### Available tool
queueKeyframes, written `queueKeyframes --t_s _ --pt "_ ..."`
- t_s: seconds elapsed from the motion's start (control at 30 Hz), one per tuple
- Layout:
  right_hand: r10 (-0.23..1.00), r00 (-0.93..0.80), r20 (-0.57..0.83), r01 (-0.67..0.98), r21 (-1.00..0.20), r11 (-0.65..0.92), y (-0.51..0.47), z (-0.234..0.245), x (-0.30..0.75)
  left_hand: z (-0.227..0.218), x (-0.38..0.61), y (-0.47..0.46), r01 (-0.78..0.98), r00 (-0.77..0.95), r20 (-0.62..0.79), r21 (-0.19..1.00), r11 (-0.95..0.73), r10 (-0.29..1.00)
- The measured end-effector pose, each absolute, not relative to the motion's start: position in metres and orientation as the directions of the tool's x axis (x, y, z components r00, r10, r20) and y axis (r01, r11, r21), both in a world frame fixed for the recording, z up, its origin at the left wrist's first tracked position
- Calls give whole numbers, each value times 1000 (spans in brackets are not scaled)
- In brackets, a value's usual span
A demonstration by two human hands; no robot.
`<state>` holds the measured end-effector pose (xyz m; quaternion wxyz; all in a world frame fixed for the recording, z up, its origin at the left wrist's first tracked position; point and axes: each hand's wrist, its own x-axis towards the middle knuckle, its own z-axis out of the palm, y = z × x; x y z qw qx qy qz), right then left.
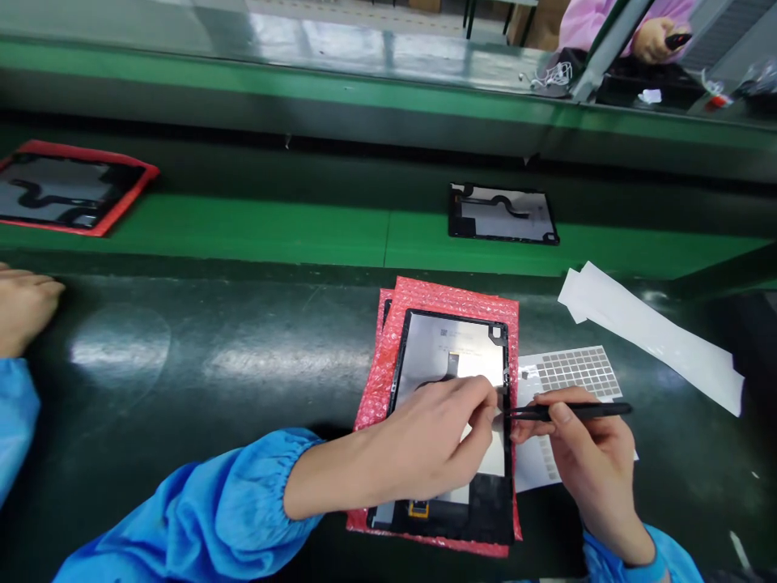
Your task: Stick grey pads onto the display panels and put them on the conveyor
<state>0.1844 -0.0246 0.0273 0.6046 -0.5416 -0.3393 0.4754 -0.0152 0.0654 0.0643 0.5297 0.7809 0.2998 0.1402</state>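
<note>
Right hand pinches tweezers; left hand, over a panel, perhaps pinches something.

Pale glare across dark tabletop, upper right seemingly soft

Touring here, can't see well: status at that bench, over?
Left hand over display panel, partly hiding it; right hand holding black tweezers, tips near panel's edge. Panel on red bubble wrap.

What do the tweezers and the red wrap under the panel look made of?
Tweezers: matte black, probably coated metal given their slim build, though plastic isn't ruled out. Red wrap: likely plastic bubble film with a slight gloss, since its bumpy surface catches the light.
</note>
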Motion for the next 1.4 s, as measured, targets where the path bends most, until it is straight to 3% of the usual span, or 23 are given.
queueKeyframes --t_s 0.27,0.63,0.8,1.0,1.17,1.4 --pt "956 247 -157 -249 -964 -93 -23 30 188 70 -17 71 439 864 -207 756 -486 459" --pt "965 136 -223 -222 -956 -190 -19 32 185 71 -19 74 422 905 -248 626 -655 346" --pt "963 183 -196 -203 -966 -158 -20 34 185 70 -24 77 418 882 -136 667 -617 450" --pt "949 304 -88 -116 -992 -55 -20 39 181 23 -68 111 500 621 272 585 -639 735" --pt "944 320 -78 -91 -995 -51 -5 45 166 -17 -91 113 472 627 257 626 -621 735" --pt "951 275 -144 48 -985 -163 19 47 129 -19 -92 80 433 564 288 695 -574 774"
